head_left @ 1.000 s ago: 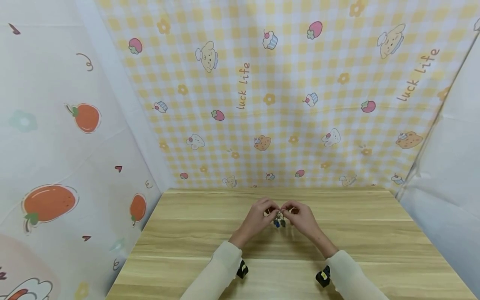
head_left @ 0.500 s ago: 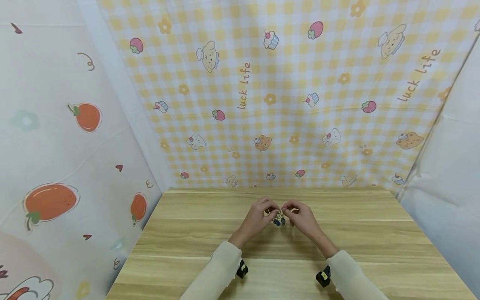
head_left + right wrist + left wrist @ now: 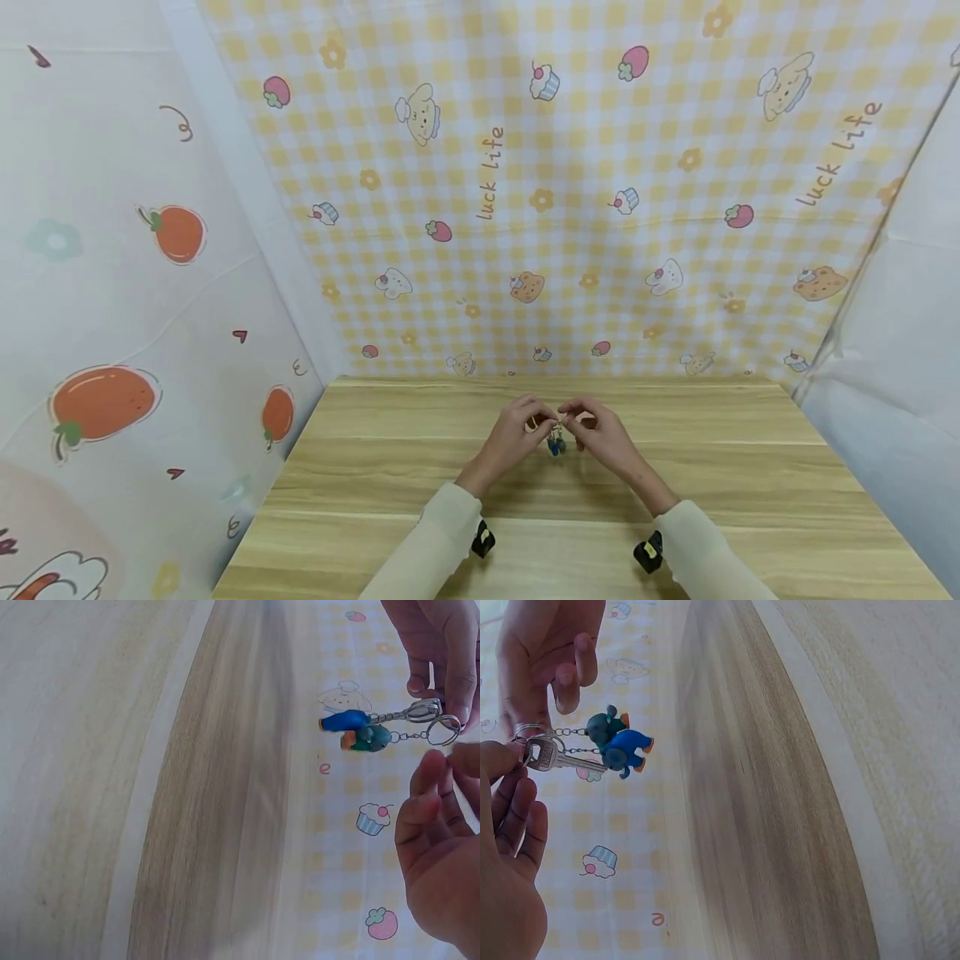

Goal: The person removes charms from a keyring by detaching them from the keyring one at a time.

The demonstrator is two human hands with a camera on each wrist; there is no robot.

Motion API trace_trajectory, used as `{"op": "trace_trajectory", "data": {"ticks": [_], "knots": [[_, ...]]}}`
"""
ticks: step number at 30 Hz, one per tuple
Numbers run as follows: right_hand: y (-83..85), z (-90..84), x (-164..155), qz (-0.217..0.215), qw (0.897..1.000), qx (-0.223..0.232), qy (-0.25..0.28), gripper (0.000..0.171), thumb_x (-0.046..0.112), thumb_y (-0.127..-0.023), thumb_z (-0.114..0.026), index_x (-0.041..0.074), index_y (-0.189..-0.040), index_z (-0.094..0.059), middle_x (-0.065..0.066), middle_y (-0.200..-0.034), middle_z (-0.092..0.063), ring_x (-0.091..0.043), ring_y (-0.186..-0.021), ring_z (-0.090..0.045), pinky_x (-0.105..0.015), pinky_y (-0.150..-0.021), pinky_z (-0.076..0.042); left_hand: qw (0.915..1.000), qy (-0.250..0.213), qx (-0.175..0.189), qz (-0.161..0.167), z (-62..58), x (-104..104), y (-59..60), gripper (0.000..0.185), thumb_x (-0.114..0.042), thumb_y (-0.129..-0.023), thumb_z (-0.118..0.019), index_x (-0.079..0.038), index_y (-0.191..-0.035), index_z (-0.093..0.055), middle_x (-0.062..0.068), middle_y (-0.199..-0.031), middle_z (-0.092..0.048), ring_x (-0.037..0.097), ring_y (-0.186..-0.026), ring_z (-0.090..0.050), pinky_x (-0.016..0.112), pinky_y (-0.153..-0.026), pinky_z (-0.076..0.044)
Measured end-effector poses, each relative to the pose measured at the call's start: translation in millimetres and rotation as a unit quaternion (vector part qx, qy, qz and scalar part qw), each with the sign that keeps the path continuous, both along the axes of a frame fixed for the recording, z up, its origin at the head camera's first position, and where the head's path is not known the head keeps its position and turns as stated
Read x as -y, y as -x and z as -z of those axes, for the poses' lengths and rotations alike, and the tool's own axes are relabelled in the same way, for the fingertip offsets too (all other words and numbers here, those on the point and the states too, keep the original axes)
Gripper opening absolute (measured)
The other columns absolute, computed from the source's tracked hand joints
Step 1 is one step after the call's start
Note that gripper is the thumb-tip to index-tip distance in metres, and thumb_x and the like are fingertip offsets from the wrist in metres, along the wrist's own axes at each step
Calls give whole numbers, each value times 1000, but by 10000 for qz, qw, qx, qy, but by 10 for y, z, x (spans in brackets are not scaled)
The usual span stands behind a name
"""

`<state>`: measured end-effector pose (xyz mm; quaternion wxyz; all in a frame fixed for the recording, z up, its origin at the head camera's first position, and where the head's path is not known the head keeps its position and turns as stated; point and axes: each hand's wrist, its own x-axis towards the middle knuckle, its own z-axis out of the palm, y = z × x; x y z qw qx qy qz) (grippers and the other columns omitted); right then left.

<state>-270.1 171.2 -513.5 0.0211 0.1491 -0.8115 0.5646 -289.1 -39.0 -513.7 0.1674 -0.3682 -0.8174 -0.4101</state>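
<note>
Spreading behind everything is the yellow-and-white checked backdrop cloth (image 3: 570, 208), printed with cupcakes, strawberries and the words "luck life"; it rises from the far edge of the light wooden table (image 3: 375, 483), and a pale sheet with orange fruit prints (image 3: 112, 333) hangs at the table's left side. Over the table's far middle, both cream-sleeved forearms reach forward and the two hands meet, raised off the wood. The left hand (image 3: 513, 435) has its thumb and fingertips curled in to pinch the thin silver key ring (image 3: 531, 731) — the left wrist view shows the thumb pressed at the head of the silver metal key (image 3: 559, 759) that hangs from the ring. The right hand (image 3: 603, 435) closes on the same ring from the other side: in the right wrist view its forefinger and thumb tips pinch the loop, while the remaining fingers curve loosely and hold nothing. Below the ring, between the two hands and clear of the table, dangle two small rubber figure charms on short chains — a blue charm (image 3: 343, 720) and, touching it, a dark green charm (image 3: 369, 738) with orange feet. A small black clip-like device (image 3: 483, 539) sits at each wrist.
</note>
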Motion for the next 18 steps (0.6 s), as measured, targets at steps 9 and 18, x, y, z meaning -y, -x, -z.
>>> {"op": "trace_trajectory", "data": {"ticks": [9, 18], "knots": [[-12, 13, 30, 202, 9991, -226, -303, 6, 6, -102, -70, 8, -106, -75, -12, -103, -71, -16, -58, -58, -25, -53, -50, 9999, 41, 142, -12, -5, -2, 12, 7, -10, -103, -71, -9, -105, -77, 4, -101, -71, 10, -86, -64, 23, -75, -59], [-9, 39, 32, 523, 9982, 186, -221, 7, 11, -104, -70, 8, -105, -75, -10, -98, -72, -17, -56, -57, -26, -53, -47, 9992, 60, 355, 191, -18, -4, 14, 8, -12, -103, -71, -9, -106, -78, 4, -103, -73, 11, -89, -65, 20, -77, -56]]}}
